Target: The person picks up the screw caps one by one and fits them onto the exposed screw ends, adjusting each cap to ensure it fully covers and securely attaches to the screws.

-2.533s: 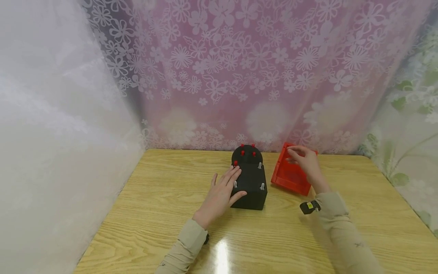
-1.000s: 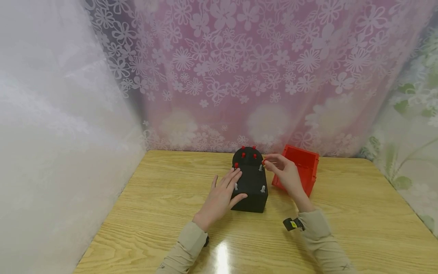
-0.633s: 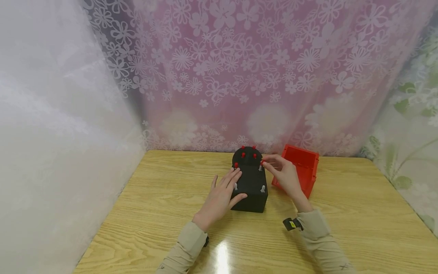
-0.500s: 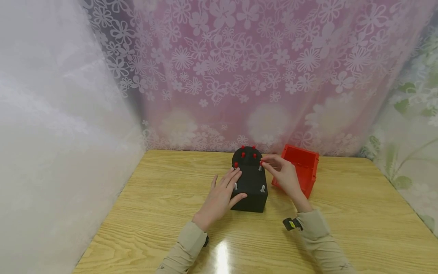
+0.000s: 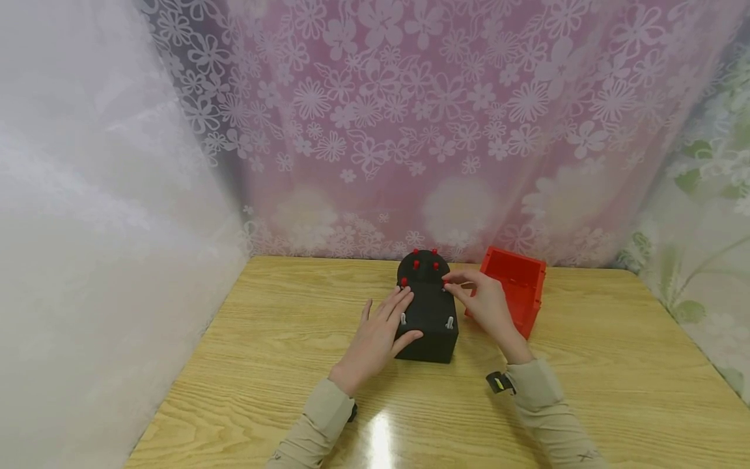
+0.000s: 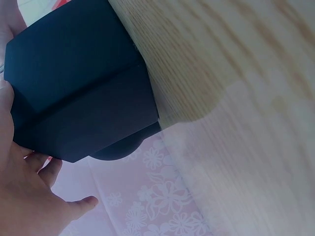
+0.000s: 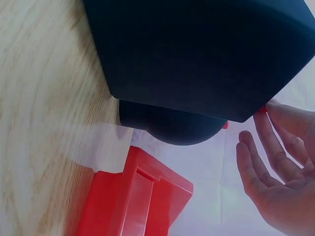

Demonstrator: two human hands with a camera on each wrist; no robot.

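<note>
A black block (image 5: 430,306) stands on the table, a rounded black part (image 5: 426,275) with several small red knobs behind it. My left hand (image 5: 377,333) lies flat over the block's left side, fingers spread on its top. My right hand (image 5: 489,305) pinches a small red cap (image 7: 263,109) at the back right corner, where a grey peg is now mostly hidden by the fingers. Another red cap (image 5: 404,281) sits at the back left corner. Two bare grey pegs, one at front left (image 5: 403,318) and one at front right (image 5: 449,322), stick up from the top.
Right of the block, a red open box (image 5: 514,286) stands tilted, close under the right hand and wrist. A floral curtain (image 5: 375,130) hangs behind the back edge of the wooden table (image 5: 263,339).
My right hand came from the red box to the block's back right corner with a red cap, then lowered the cap onto the grey peg. The left hand stayed in place.
</note>
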